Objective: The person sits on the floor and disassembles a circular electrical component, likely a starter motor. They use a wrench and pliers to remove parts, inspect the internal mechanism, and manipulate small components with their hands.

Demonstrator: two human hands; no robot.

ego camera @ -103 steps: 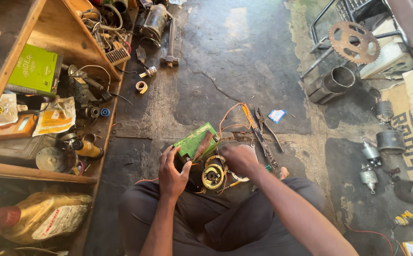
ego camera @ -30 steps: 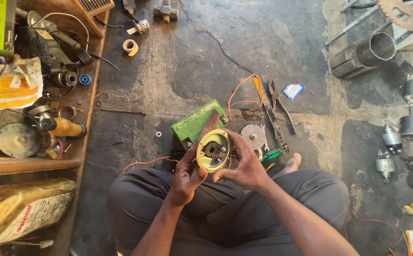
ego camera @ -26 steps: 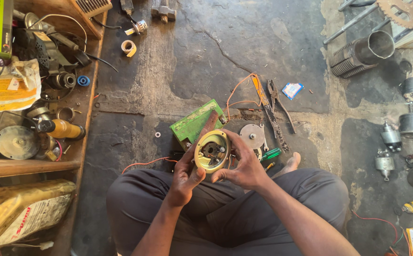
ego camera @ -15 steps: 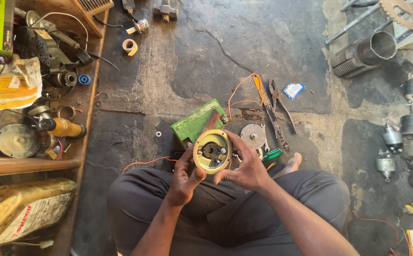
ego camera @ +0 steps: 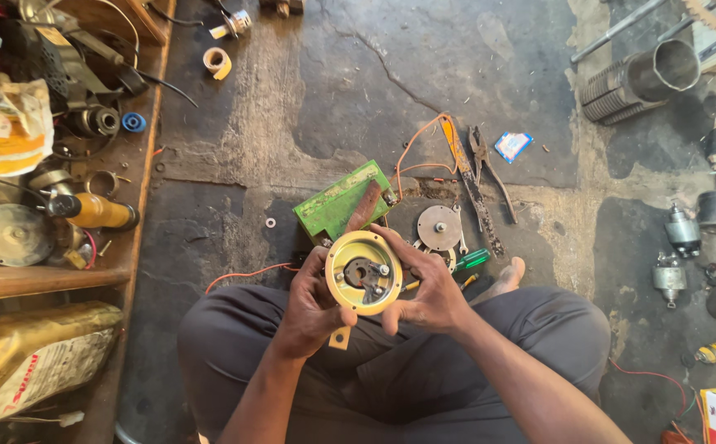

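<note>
While the person sat cross-legged on the floor (ego camera: 457, 74), both forearms were brought in from the lower edge of the view and bent inward over the lap. A round yellow housing (ego camera: 364, 283) was held up between the two hands, its open face turned towards the camera, so that a dark metal mechanism was seen inside its rim. The left hand (ego camera: 313, 308) was curled against the housing's left edge, with its thumb pressed near the lower rim beside a small yellow tab that hung below. The right hand (ego camera: 430, 292) was wrapped round the right edge, its fingers (ego camera: 399, 244) clamped over the upper rim and its thumb set under the lower right side. Just beyond the housing, a green rectangular box (ego camera: 343, 203) lay on the floor, and a round metal plate (ego camera: 439, 227) was seen near it, with a green-handled screwdriver (ego camera: 471, 260) just beside the right hand.
</note>
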